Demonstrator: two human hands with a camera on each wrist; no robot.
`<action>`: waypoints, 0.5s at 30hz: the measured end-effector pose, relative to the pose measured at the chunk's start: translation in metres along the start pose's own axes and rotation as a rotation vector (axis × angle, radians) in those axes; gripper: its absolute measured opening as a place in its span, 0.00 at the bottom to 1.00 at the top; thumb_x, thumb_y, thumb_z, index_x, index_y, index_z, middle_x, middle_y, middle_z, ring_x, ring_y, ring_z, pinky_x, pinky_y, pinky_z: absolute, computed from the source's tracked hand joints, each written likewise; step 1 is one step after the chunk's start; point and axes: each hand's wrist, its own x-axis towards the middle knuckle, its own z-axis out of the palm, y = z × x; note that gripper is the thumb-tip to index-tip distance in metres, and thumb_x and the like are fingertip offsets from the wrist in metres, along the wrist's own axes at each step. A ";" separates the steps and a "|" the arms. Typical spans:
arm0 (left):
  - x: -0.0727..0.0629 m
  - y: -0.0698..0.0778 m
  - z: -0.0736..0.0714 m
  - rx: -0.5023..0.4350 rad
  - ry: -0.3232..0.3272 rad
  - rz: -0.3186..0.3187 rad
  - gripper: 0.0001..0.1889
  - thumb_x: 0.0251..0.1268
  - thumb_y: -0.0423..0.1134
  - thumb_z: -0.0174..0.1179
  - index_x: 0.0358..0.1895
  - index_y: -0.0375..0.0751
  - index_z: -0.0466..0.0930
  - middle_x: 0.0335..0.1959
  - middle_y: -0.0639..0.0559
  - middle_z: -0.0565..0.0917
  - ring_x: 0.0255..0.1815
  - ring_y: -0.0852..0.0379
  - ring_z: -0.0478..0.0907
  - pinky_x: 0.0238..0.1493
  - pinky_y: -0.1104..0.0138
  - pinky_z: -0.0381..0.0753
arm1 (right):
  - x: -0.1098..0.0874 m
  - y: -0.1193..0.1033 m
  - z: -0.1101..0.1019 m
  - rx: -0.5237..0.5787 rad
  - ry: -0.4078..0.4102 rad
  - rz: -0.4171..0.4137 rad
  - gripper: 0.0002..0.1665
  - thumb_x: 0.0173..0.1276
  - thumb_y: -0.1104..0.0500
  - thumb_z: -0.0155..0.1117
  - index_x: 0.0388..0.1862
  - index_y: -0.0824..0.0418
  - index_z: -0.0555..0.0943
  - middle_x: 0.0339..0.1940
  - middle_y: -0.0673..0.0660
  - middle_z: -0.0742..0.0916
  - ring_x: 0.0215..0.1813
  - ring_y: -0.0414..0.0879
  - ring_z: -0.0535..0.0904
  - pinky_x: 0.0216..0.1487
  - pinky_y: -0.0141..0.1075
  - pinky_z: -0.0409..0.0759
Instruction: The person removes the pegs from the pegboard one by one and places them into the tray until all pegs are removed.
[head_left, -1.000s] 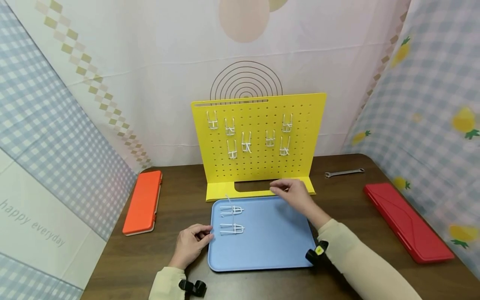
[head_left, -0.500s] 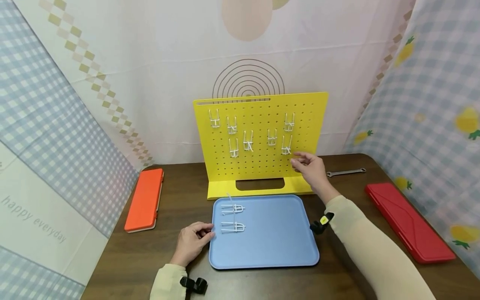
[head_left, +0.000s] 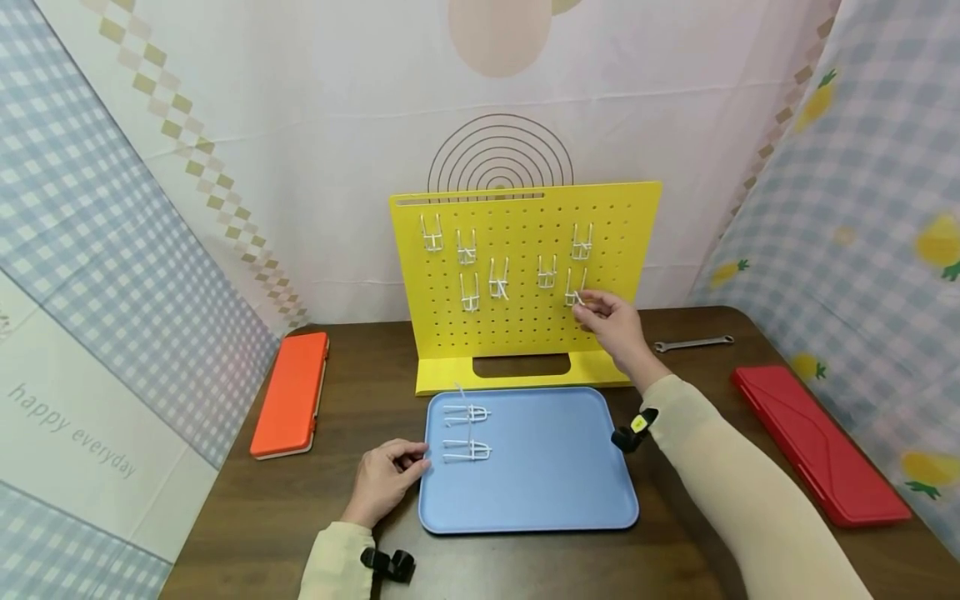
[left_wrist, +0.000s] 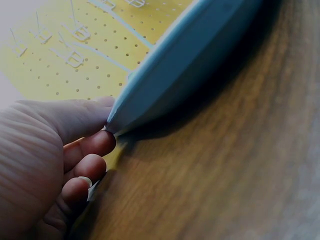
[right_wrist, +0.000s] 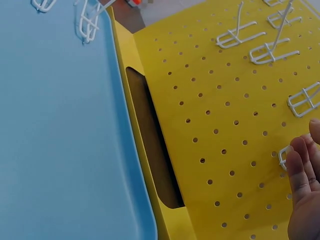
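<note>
My left hand (head_left: pixel 384 482) pinches the left rim of a blue tray (head_left: pixel 540 467) between thumb and forefinger; the left wrist view shows the thumb above the rim and the fingers curled below. My right hand (head_left: pixel 617 329) is raised to a yellow pegboard (head_left: pixel 517 321). Its thumb and forefinger pinch a white wire pegboard hook (head_left: pixel 572 297) at the board's lower right. In the right wrist view the fingers (right_wrist: pixel 299 175) cover most of this hook. Several more white hooks (head_left: pixel 498 287) hang on the board. Two loose hooks (head_left: pixel 472 451) lie at the tray's left side.
An orange case (head_left: pixel 291 396) lies at the left of the brown wooden table (head_left: pixel 480 567). To the right are a wrench (head_left: pixel 693 343) and a red case (head_left: pixel 817 442). The pegboard stands upright behind the tray, in front of a fabric backdrop (head_left: pixel 345 167).
My right hand has risen from over the tray's far edge to the lower right hook, its fingers closing on it. The left hand stays at the tray's rim.
</note>
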 end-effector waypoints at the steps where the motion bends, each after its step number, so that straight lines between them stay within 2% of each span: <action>1: 0.000 0.000 0.000 -0.001 0.000 0.001 0.10 0.51 0.36 0.74 0.38 0.48 0.89 0.29 0.66 0.82 0.26 0.67 0.75 0.28 0.71 0.76 | 0.000 0.000 0.000 0.004 0.002 0.000 0.27 0.63 0.52 0.69 0.59 0.61 0.79 0.44 0.56 0.84 0.49 0.56 0.81 0.49 0.43 0.81; 8: 0.000 0.000 0.000 0.003 0.010 0.026 0.10 0.51 0.36 0.73 0.38 0.46 0.89 0.30 0.65 0.82 0.26 0.67 0.75 0.27 0.72 0.76 | 0.001 -0.001 0.000 -0.004 0.005 -0.003 0.25 0.63 0.50 0.68 0.55 0.62 0.81 0.45 0.56 0.85 0.47 0.51 0.82 0.48 0.40 0.81; 15: 0.000 0.000 0.001 -0.005 0.007 0.005 0.09 0.50 0.36 0.74 0.38 0.47 0.89 0.29 0.66 0.81 0.26 0.67 0.75 0.27 0.71 0.76 | -0.001 -0.002 0.000 -0.014 0.013 -0.003 0.26 0.62 0.48 0.69 0.54 0.61 0.82 0.47 0.54 0.85 0.45 0.47 0.82 0.45 0.37 0.81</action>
